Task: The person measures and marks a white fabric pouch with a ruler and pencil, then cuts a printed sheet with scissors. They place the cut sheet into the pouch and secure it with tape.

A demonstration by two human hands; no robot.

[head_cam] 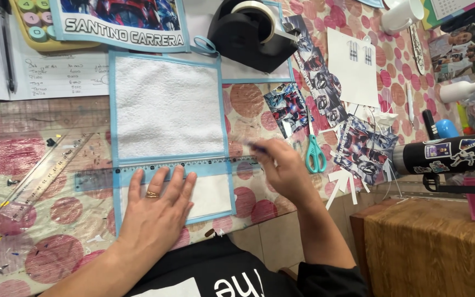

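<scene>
Your left hand lies flat, fingers spread, on a clear blue-tinted ruler, pinning it across the lower part of a white towel cloth with light blue edging, probably so the straight edge cannot slip. The cloth lies flat on the table in front of you. Your right hand is at the ruler's right end, fingers pinched together on a thin pen-like tool (blurred, so its kind is unclear), its tip by the ruler's edge.

The table wears a shiny cover printed with pink circles. A second clear ruler lies slanted to the left. To the right are teal-handled scissors, cut printed pictures and white paper strips. Beyond the cloth stands a black tape dispenser. A dark sticker-covered bottle lies on its side at far right, above a cloth-covered stool.
</scene>
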